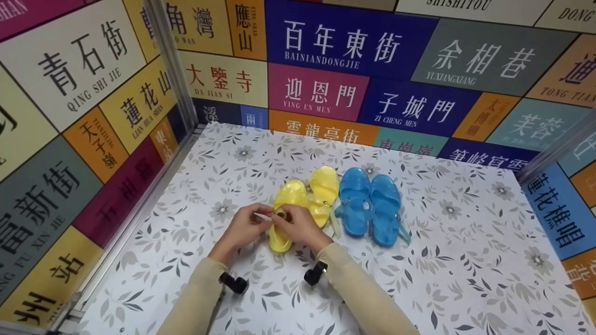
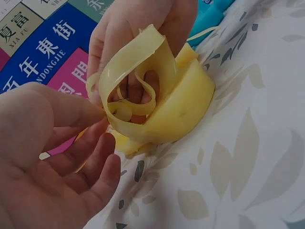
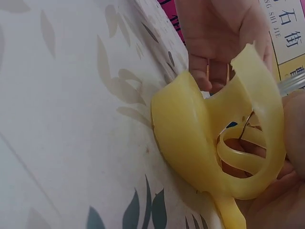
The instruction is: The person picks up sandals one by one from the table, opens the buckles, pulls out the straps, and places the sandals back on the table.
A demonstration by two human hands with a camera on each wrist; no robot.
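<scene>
A yellow sandal (image 1: 291, 190) lies on the table under both hands, its heel end toward the person. My left hand (image 1: 246, 226) pinches the sandal's ankle strap (image 2: 143, 50) near its small metal buckle, thumb against fingertips. From the other side my right hand (image 1: 301, 228) pinches the same strap with thumb and finger. In the left wrist view the strap stands up as a loop over the heel (image 2: 188, 107), with a narrower strip curled inside it. The right wrist view shows the thin buckle pin inside the loop (image 3: 267, 105). Fingers partly hide the buckle.
Just right of the handled sandal lies a second yellow sandal (image 1: 324, 181), its strap trailing. Beside it are two blue sandals (image 1: 356, 179), side by side. The table (image 1: 456, 260) has a leaf-patterned cover. Panels with Chinese place names (image 1: 344, 37) stand behind and at both sides.
</scene>
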